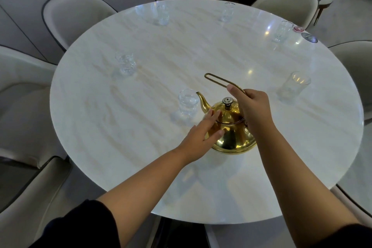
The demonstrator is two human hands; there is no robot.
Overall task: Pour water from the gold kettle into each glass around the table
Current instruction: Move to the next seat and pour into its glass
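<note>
The gold kettle (231,129) stands on the round white table (141,127), its spout pointing left at a clear glass (188,102) close beside it. My right hand (251,106) grips the kettle's thin wire handle, which sticks up and to the left. My left hand (201,137) rests flat against the kettle's left side, fingers apart. Several more clear glasses stand around the rim: at the left (125,64), far left (162,15), far middle (227,12), far right (281,31) and right (293,86).
Pale upholstered chairs (74,18) ring the table on all sides. Two small round coasters (309,37) lie at the far right edge. More furniture stands in the background at the top right.
</note>
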